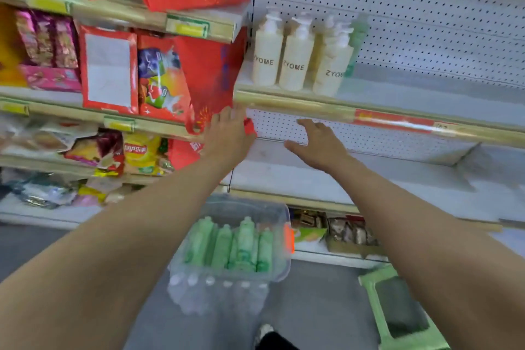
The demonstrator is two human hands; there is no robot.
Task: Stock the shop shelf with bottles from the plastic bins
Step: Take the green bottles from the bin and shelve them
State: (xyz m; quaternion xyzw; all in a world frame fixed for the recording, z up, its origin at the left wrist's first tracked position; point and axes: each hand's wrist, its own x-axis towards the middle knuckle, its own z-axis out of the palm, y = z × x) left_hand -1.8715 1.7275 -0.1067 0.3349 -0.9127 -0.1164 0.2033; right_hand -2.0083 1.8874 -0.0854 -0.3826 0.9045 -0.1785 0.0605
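Both my hands are empty, left hand [227,133] and right hand [318,145] each with an open, flat grip, spread just under the front lip of the shelf [312,105] that carries the stock. I judge I'm between placements, so the next move calls for reaching down to the clear bin [279,216] below that shelf. I count three cream bottles [295,62] and one pale green bottle [358,37] on it, about five green bottles [244,244] in the bin.

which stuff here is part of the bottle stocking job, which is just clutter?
Job: cream bottles on the shelf; green bottles in the plastic bin; left hand, right hand, both empty.
Clutter: snack packs, red bags, green stool.
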